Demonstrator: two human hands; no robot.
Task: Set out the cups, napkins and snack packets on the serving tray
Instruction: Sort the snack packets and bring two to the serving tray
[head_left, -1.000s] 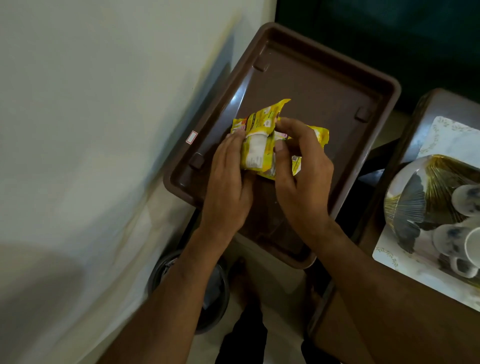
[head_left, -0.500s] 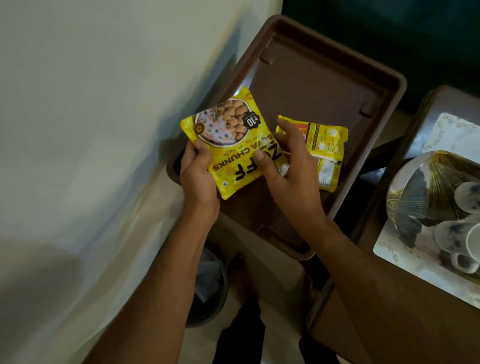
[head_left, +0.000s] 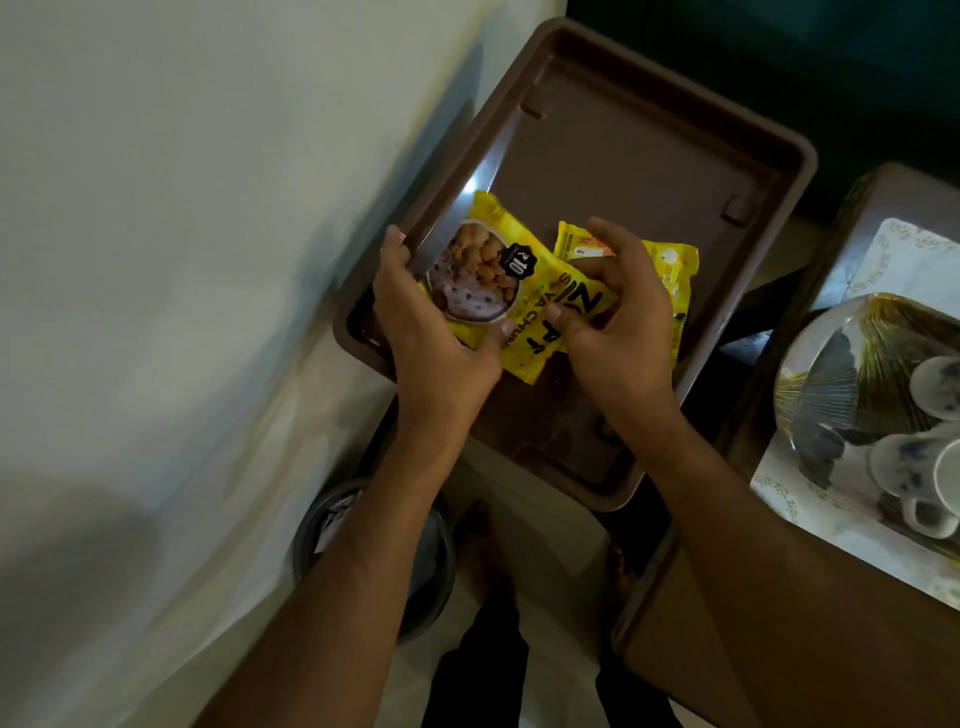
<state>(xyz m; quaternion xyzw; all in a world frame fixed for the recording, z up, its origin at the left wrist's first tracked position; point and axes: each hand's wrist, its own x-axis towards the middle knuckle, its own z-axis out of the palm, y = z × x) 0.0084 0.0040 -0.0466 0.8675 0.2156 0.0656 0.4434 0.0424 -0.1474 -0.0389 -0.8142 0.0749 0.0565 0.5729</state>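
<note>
A brown plastic serving tray (head_left: 649, 135) lies below me beside a pale wall. Over its left half I hold a yellow soya chunks packet (head_left: 498, 280), face up. My left hand (head_left: 431, 332) grips its left edge, thumb on the front. My right hand (head_left: 618, 322) pinches the packet's right edge and partly covers a second yellow packet (head_left: 670, 265), which rests on the tray floor to the right. White cups (head_left: 930, 457) with dark spots sit on a table at the far right.
A glass plate with a gold and dark fan pattern (head_left: 852, 374) lies on a white mat (head_left: 914, 249) on the brown table (head_left: 727, 623) to the right. A dark round bin (head_left: 426, 561) stands on the floor under my left forearm. My feet show below the tray.
The two packets, bunched together a second ago, have been parted. One now lies on the tray's right side; the other has been turned face up and moved down and right over the tray.
</note>
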